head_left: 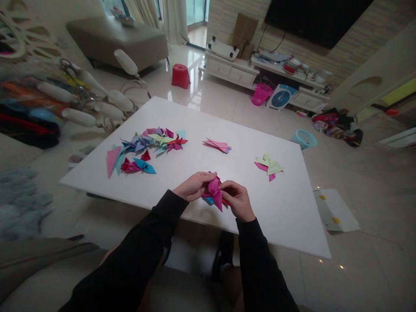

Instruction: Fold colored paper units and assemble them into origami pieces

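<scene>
Near the front edge of the white table, my left hand and my right hand both grip a magenta folded-paper piece, which looks like an origami crane. The left thumb and fingers pinch it from the left, while the right fingertips pinch its right side. Red and blue folded paper shows just below and behind it, partly hidden by my hands and the piece. I cannot tell whether that paper lies on the table or is joined to it.
On the white table, a heap of colourful origami pieces lies at the left. Narrow pink folded strips rest at the middle back, and green and magenta folded papers at the right. A red stool stands beyond.
</scene>
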A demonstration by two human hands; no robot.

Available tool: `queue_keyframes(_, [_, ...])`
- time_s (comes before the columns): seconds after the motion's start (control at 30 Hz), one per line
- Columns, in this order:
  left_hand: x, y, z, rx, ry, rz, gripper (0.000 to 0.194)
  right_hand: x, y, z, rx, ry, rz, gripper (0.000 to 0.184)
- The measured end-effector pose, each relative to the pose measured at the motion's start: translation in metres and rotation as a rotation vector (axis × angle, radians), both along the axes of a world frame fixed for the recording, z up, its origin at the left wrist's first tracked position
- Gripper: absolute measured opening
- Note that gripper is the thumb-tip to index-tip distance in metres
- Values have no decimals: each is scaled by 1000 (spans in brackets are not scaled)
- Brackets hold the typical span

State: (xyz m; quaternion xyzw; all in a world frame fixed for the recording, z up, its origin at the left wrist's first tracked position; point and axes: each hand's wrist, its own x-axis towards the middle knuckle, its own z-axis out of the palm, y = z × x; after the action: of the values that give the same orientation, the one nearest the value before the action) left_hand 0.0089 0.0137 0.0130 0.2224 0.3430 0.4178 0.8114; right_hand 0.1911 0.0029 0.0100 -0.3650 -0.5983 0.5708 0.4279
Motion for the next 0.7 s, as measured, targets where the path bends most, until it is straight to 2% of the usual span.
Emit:
queue_keyframes(0.13, [5, -1, 0, 90, 43, -38, 38, -3, 1, -2, 0, 1, -1, 17])
queue_keyframes(0.2, [7, 0, -1, 117, 81, -6, 37, -5, 0, -1, 8, -4, -37, 19])
queue_keyframes(0.27, [7, 2, -3, 123, 158, 104, 31, -6, -1, -1, 32, -20, -135, 19])
queue_keyframes(0.4, [7, 6, -10, 157, 398, 356, 18, -7, -1, -3, 110, -124, -450, 16])
queue_keyframes(0.5, [9, 4, -10, 170, 327, 363, 12, -5, -1, -6, 210, -217, -601, 11])
queue_keyframes(0.6, [15, 0, -6, 209, 217, 356, 19, -4, -1, -7, 307, -267, -665, 5])
queue_keyframes(0.7, [21, -3, -5, 259, 220, 312, 26, -5, 0, -6, 331, -283, -698, 4])
